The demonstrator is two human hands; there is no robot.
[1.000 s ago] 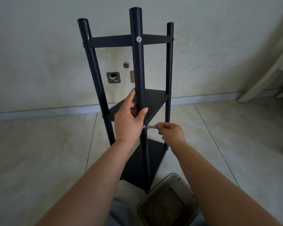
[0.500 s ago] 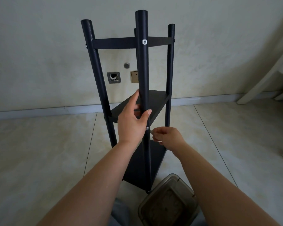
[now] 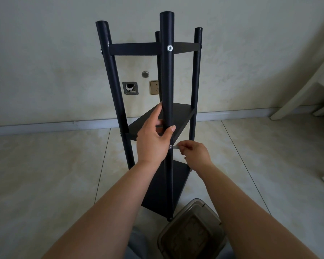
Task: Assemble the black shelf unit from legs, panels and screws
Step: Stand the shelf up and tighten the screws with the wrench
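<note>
Shelf unit [image 3: 166,116] stands upright on the tiled floor [image 3: 45,174] in front of you, closer and higher in your view than a second ago, with its fourth, rear leg [image 3: 158,53] now showing beside the near leg [image 3: 167,75]. Your left hand [image 3: 153,139] keeps its fingers and thumb curled around that near leg, at the middle panel [image 3: 176,116]. Your right hand [image 3: 193,154] still pinches a small silvery tool [image 3: 175,147] whose tip sits at the screw [image 3: 170,146] just below your left thumb; the hand now sits lower than before, with the wrist bent.

A clear plastic container [image 3: 193,230] sits on the floor just beside the near leg's foot, between your forearms. On the wall behind are a socket [image 3: 154,87], a square open wall box [image 3: 130,88] and a round metal cap [image 3: 145,74]. A pale piece of furniture [image 3: 307,81] leans in at the right.

You can count four legs, three panels and three screw heads.
</note>
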